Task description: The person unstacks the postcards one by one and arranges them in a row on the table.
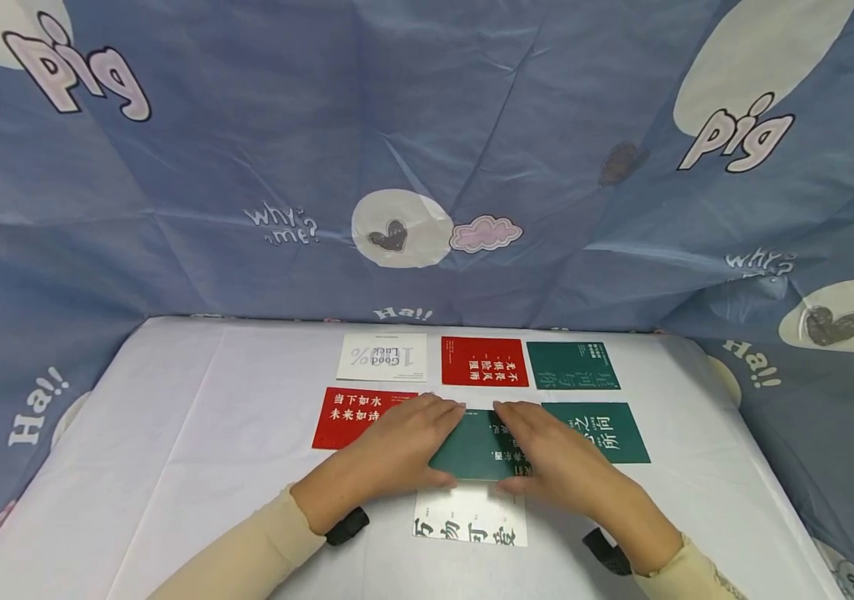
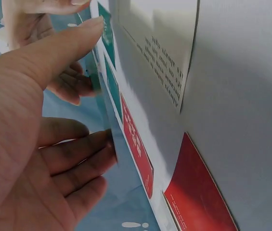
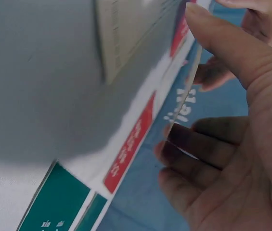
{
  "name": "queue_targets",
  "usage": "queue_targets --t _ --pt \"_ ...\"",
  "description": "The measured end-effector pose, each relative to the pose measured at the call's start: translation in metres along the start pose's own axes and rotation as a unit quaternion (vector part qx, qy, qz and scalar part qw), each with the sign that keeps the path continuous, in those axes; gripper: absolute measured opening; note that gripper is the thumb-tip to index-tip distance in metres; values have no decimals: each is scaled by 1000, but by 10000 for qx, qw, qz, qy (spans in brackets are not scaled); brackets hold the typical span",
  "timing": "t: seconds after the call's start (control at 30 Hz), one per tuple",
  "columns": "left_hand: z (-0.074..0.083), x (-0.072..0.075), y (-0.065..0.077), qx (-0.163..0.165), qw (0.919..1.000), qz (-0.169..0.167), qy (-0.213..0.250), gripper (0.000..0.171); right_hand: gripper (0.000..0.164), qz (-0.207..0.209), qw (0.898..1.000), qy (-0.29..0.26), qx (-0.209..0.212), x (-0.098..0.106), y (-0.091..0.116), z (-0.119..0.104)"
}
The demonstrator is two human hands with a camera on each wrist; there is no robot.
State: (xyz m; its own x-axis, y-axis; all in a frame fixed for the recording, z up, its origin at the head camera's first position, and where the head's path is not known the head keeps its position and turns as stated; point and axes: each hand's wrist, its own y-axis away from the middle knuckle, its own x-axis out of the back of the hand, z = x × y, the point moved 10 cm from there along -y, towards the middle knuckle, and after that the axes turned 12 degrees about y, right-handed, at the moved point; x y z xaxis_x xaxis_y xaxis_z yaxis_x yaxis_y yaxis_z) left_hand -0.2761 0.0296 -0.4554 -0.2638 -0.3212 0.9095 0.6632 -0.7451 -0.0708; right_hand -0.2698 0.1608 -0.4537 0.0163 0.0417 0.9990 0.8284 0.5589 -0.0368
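A dark green card with lettering is held up between both hands over the middle of the table. The left hand holds its left edge, thumb at the near corner and fingers at the far one. At the opposite edge the right hand grips it likewise; the right wrist view shows the card's thin edge between thumb and fingers. Below the held card lies a white card with black characters, partly covered. A red card is beside the left hand, and another green card is partly behind the right.
Along the back of the white-covered table lie a white "Good Luck" card, a red card and a green card. A blue printed cloth rises behind and at both sides.
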Motion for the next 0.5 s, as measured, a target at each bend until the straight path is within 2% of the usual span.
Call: queue_targets --t 0.23,0.5 --pt "-10 1 -12 -87 9993 363 -96 93 104 200 9996 157 74 -4 -12 10" --pt "-19 -5 -25 -25 9993 300 -232 93 98 150 9998 86 93 -13 -19 19"
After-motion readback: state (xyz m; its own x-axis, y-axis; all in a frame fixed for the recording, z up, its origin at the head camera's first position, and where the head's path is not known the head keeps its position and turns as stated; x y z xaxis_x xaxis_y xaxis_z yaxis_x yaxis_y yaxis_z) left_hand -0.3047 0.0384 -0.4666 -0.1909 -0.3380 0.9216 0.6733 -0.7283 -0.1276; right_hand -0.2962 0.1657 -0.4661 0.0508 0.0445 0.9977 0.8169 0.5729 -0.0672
